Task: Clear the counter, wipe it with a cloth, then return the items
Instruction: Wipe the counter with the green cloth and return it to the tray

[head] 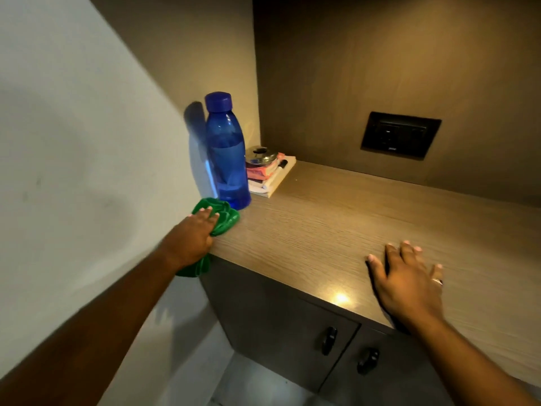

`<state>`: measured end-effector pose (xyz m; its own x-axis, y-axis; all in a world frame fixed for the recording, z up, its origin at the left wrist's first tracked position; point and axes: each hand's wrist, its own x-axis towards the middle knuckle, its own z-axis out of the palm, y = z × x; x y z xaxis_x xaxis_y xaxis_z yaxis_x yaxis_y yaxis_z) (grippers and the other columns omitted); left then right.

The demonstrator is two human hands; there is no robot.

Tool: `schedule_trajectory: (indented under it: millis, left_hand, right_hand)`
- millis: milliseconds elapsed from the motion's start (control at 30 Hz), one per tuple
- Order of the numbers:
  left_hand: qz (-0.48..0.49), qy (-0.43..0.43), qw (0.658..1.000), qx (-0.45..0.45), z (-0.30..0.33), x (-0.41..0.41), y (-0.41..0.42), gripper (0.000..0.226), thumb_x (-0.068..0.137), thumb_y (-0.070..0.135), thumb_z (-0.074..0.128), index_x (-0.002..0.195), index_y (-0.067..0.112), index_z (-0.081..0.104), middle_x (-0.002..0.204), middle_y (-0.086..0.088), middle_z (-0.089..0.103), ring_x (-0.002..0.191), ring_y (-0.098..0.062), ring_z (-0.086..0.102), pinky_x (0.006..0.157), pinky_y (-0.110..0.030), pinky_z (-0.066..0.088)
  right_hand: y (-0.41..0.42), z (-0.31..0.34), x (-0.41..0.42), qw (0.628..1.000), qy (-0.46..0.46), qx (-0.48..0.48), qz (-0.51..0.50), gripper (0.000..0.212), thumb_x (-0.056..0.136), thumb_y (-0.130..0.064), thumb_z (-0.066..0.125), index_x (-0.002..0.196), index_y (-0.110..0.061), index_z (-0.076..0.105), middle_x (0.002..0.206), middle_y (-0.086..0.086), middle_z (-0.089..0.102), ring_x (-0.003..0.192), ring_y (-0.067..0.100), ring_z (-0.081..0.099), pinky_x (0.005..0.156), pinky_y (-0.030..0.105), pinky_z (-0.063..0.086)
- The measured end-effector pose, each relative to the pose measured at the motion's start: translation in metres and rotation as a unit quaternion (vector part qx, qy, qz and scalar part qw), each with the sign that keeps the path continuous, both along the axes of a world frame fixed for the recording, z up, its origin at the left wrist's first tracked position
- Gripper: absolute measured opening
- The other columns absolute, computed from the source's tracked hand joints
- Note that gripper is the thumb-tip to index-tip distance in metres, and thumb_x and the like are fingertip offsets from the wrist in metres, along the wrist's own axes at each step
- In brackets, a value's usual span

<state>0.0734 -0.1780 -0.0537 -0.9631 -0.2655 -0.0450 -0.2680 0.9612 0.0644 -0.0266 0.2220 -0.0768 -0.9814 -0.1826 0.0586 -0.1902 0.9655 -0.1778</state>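
My left hand (pixel 194 234) presses a crumpled green cloth (pixel 224 213) onto the front left corner of the wooden counter (pixel 336 218); part of the cloth hangs over the edge below my palm. Just behind the cloth stands a blue water bottle (pixel 227 153) with a blue cap, upright against the left wall. In the back left corner behind it lies a small stack of books (pixel 273 178) with a round steel container (pixel 260 155) and a dark marker on top. My right hand (pixel 409 281) rests flat on the counter near its front edge, fingers spread, holding nothing.
A black socket plate (pixel 400 134) is set in the brown back panel. A white wall (pixel 87 142) borders the counter on the left. Below the counter are grey cabinet doors with two dark knobs (pixel 329 339), and pale floor shows beneath.
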Motion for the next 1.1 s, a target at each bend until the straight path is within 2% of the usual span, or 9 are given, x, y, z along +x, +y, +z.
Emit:
schedule_trajectory:
  millis: [167, 267, 333, 433, 567, 733, 900, 1000, 1100]
  left_hand:
    - [0.074, 0.088, 0.99, 0.088, -0.005, 0.001, 0.038, 0.058, 0.091, 0.026, 0.034, 0.146, 0.007, 0.035, 0.155, -0.014, 0.03, 0.145, -0.028, 0.026, 0.119, -0.036, 0.017]
    - [-0.008, 0.111, 0.988, 0.105, -0.021, 0.011, 0.081, 0.051, 0.097, 0.02, 0.037, 0.148, 0.015, 0.031, 0.157, -0.006, 0.028, 0.147, -0.022, 0.02, 0.119, -0.034, 0.011]
    - [-0.039, 0.069, 0.996, 0.047, -0.012, 0.004, 0.061, 0.054, 0.096, 0.025, 0.034, 0.149, 0.018, 0.026, 0.158, -0.004, 0.024, 0.148, -0.022, 0.019, 0.119, -0.037, 0.012]
    - [0.039, -0.019, 0.999, 0.011, 0.006, -0.007, 0.008, 0.06, 0.094, 0.026, 0.035, 0.151, 0.013, 0.023, 0.16, -0.01, 0.02, 0.148, -0.024, 0.02, 0.119, -0.037, 0.015]
    - [0.036, 0.038, 0.998, 0.017, -0.004, -0.006, 0.01, 0.068, 0.082, 0.029, 0.032, 0.145, 0.005, 0.035, 0.153, -0.018, 0.033, 0.143, -0.032, 0.03, 0.118, -0.042, 0.022]
    - [0.091, 0.097, 0.986, 0.096, -0.008, -0.007, 0.058, 0.053, 0.096, 0.018, 0.047, 0.146, 0.007, 0.034, 0.156, -0.014, 0.029, 0.146, -0.03, 0.023, 0.12, -0.045, 0.02]
    - [-0.035, 0.039, 0.996, 0.076, -0.011, -0.018, 0.113, 0.058, 0.096, 0.043, 0.025, 0.151, 0.023, 0.021, 0.161, -0.002, 0.013, 0.149, -0.021, 0.009, 0.119, -0.042, 0.011]
    - [-0.046, -0.009, 0.997, 0.065, -0.003, -0.032, 0.085, 0.058, 0.098, 0.048, 0.028, 0.151, 0.03, 0.013, 0.162, 0.003, 0.006, 0.149, -0.019, 0.003, 0.119, -0.046, 0.009]
    - [-0.004, 0.009, 0.999, 0.035, -0.009, -0.047, 0.082, 0.062, 0.097, 0.05, 0.027, 0.152, 0.029, 0.01, 0.162, 0.001, 0.003, 0.15, -0.021, 0.0, 0.119, -0.047, 0.006]
  right_hand:
    - [-0.001, -0.002, -0.002, 1.0, 0.0, -0.012, -0.006, 0.075, 0.093, -0.067, 0.011, 0.149, -0.022, 0.031, 0.162, 0.007, 0.02, 0.15, 0.027, 0.012, 0.12, 0.057, 0.006]
    - [-0.001, -0.002, -0.001, 1.0, -0.004, -0.01, -0.004, 0.075, 0.093, -0.068, 0.011, 0.15, -0.022, 0.03, 0.162, 0.007, 0.019, 0.15, 0.027, 0.012, 0.12, 0.057, 0.006]
    - [-0.002, 0.0, -0.001, 1.0, -0.003, -0.01, -0.003, 0.075, 0.093, -0.067, 0.011, 0.15, -0.022, 0.03, 0.162, 0.008, 0.019, 0.15, 0.027, 0.012, 0.12, 0.057, 0.007]
    - [0.0, 0.0, -0.002, 1.0, -0.005, -0.008, 0.0, 0.075, 0.093, -0.067, 0.011, 0.15, -0.021, 0.03, 0.162, 0.008, 0.019, 0.15, 0.027, 0.012, 0.119, 0.057, 0.006]
    - [0.0, -0.002, -0.001, 1.0, -0.004, -0.011, -0.001, 0.074, 0.094, -0.066, 0.013, 0.15, -0.021, 0.03, 0.162, 0.009, 0.019, 0.15, 0.027, 0.011, 0.119, 0.057, 0.005]
    - [-0.001, -0.004, -0.004, 1.0, 0.0, -0.007, -0.004, 0.073, 0.093, -0.066, 0.014, 0.15, -0.022, 0.03, 0.162, 0.009, 0.019, 0.15, 0.027, 0.011, 0.119, 0.058, 0.005]
    - [0.002, 0.002, -0.003, 0.999, -0.026, -0.008, 0.027, 0.074, 0.092, -0.067, 0.017, 0.152, -0.023, 0.025, 0.163, 0.007, 0.014, 0.151, 0.026, 0.008, 0.12, 0.054, 0.005]
    - [0.038, 0.007, -0.01, 0.997, -0.027, 0.007, 0.066, 0.078, 0.088, -0.072, 0.012, 0.152, -0.03, 0.022, 0.163, 0.001, 0.014, 0.15, 0.022, 0.012, 0.12, 0.047, 0.012]
    - [0.112, 0.007, -0.02, 1.0, -0.016, 0.009, -0.017, 0.082, 0.085, -0.079, 0.008, 0.152, -0.033, 0.02, 0.163, 0.0, 0.016, 0.15, 0.023, 0.014, 0.12, 0.05, 0.017]
